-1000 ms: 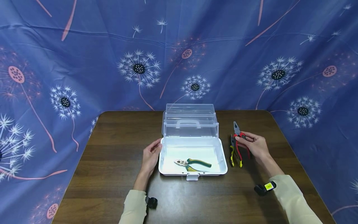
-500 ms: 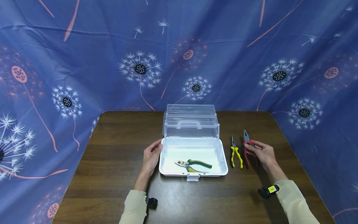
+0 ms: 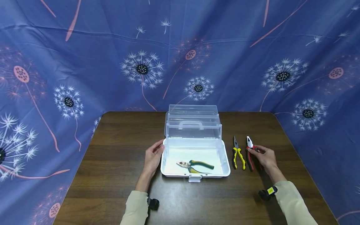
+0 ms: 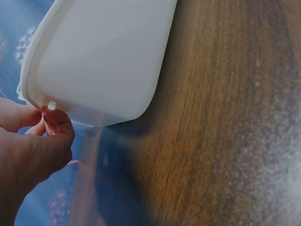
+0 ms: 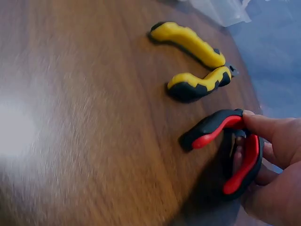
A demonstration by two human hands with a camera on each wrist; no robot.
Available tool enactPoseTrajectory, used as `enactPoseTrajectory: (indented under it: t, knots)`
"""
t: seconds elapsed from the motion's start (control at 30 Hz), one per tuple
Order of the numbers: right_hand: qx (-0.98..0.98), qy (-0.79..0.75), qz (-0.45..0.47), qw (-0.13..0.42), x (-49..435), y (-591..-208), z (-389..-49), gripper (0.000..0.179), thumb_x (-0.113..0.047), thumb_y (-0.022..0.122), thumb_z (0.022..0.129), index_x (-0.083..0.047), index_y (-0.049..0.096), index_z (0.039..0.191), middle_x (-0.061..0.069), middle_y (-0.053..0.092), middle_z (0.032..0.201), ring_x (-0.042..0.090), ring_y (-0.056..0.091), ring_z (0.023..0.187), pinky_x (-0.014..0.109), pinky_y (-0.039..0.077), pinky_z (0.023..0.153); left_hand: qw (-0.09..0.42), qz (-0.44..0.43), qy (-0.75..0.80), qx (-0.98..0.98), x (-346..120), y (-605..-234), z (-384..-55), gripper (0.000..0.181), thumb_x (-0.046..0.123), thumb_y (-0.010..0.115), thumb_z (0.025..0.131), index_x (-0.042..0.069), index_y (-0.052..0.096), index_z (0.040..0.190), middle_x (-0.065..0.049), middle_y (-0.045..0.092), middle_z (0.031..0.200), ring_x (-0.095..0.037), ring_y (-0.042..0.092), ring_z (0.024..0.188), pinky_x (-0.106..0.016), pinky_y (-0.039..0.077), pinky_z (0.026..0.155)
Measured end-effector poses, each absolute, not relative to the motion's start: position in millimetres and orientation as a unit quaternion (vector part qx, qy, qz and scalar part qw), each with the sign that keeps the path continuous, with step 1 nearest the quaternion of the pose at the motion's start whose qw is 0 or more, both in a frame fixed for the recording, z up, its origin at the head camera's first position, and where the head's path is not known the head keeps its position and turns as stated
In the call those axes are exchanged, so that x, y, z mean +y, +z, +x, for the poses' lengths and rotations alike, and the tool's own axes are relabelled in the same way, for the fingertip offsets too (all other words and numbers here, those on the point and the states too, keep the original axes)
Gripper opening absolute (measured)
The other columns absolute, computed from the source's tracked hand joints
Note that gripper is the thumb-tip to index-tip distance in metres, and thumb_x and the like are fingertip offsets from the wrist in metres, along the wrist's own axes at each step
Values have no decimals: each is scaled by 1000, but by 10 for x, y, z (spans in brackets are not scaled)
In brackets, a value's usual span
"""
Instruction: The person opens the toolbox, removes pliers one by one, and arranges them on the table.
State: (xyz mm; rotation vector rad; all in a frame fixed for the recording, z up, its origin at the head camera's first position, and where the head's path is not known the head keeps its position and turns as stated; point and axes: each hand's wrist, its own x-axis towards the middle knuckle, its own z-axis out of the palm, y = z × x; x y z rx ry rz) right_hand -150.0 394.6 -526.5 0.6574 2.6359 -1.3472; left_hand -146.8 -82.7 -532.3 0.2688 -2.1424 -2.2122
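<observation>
My left hand [image 3: 152, 157] pinches the left rim of a white toolbox [image 3: 226, 157], thumb and curled fingers meeting at its back corner in the left wrist view. Inside the box lies a pair of green-and-yellow pliers [image 3: 201, 163]. Over to the right, my right hand [image 3: 266, 157] grips red-and-black pliers [image 3: 249, 160] near the pivot, head pointing away; the right wrist view shows their handles [image 5: 254, 155] spread apart. Yellow-and-black long-nose pliers [image 3: 235, 153] lie on the table between the box and the red pair.
The toolbox's clear lid [image 3: 194, 132] with a handle stands raised at the back. A latch [image 3: 194, 178] hangs at the box's front. Everything rests on a brown wooden table [image 3: 118, 134]; a blue dandelion-print cloth [image 3: 107, 53] hangs behind and at the sides.
My right hand has moved the red pliers right and toward me, from over the yellow pliers to beside them. My left hand stays at the box's rim.
</observation>
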Motion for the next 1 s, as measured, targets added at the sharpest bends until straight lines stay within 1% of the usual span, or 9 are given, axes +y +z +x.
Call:
enactPoseTrajectory:
  t: [0.1, 0.17, 0.43, 0.57, 0.67, 0.77, 0.83, 0.9, 1.0]
  knots:
    - [895, -390, 210, 41, 3954, -5250, -1467, 69, -46, 70, 96, 5, 56, 142, 31, 55, 141, 40, 54, 121, 48, 48, 94, 24, 89, -714, -694, -828, -5324, -1467, 34, 5, 60, 103, -2, 64, 136, -21, 64, 129, -19, 60, 109, -16, 49, 85]
    - [905, -373, 200, 33, 3956, -5249, -1449, 64, -44, 69, 98, 4, 59, 139, 31, 57, 138, 45, 54, 123, 56, 47, 96, 24, 88, -712, -696, -832, -5330, -1467, 34, 5, 60, 103, -2, 63, 136, -21, 63, 129, -20, 60, 109, -16, 49, 85]
    - [925, -353, 136, 19, 3933, -5174, -1384, 54, -36, 61, 104, 6, 58, 137, 32, 59, 134, 48, 55, 120, 59, 47, 94, 24, 89, -718, -690, -841, -5344, -1458, 35, 5, 61, 103, -4, 63, 136, -22, 63, 129, -18, 60, 107, -16, 49, 85]
    - [923, -367, 113, 18, 3907, -5066, -1340, 52, -34, 58, 105, 7, 57, 137, 32, 59, 133, 47, 56, 120, 55, 48, 92, 22, 86, -719, -690, -845, -5331, -1456, 35, 5, 60, 103, -5, 62, 137, -23, 63, 130, -17, 60, 107, -16, 49, 84]
    - [920, -380, 94, 26, 3858, -4958, -1313, 51, -33, 57, 106, 7, 56, 138, 31, 60, 132, 42, 58, 117, 41, 49, 89, 22, 87, -719, -689, -848, -5328, -1459, 34, 4, 59, 103, -5, 62, 136, -24, 62, 131, -19, 60, 108, -16, 49, 84]
    - [914, -398, 75, 29, 3785, -4854, -1287, 50, -32, 58, 107, 7, 56, 138, 29, 62, 130, 25, 62, 109, 25, 49, 83, 20, 88, -716, -692, -843, -5328, -1467, 34, 5, 59, 103, -4, 62, 136, -23, 62, 131, -21, 59, 110, -16, 49, 84]
    - [907, -415, 61, 27, 3725, -4798, -1269, 48, -29, 58, 107, 7, 56, 138, 28, 63, 129, 10, 61, 103, 18, 51, 79, 17, 88, -716, -692, -839, -5327, -1469, 35, 5, 60, 103, -3, 62, 137, -22, 63, 132, -21, 59, 111, -16, 49, 85]
    - [900, -433, 50, 27, 3659, -4749, -1253, 47, -27, 59, 106, 8, 56, 137, 28, 63, 127, 2, 60, 98, 18, 53, 79, 17, 86, -716, -692, -835, -5327, -1469, 35, 5, 60, 103, -4, 62, 137, -22, 62, 132, -22, 59, 112, -16, 49, 85]
    - [888, -456, 38, 34, 3554, -4689, -1228, 45, -24, 59, 106, 9, 55, 138, 28, 62, 126, 4, 63, 99, 21, 56, 82, 18, 85, -719, -689, -833, -5324, -1463, 35, 4, 60, 103, -4, 62, 136, -22, 62, 131, -21, 59, 112, -16, 49, 86]
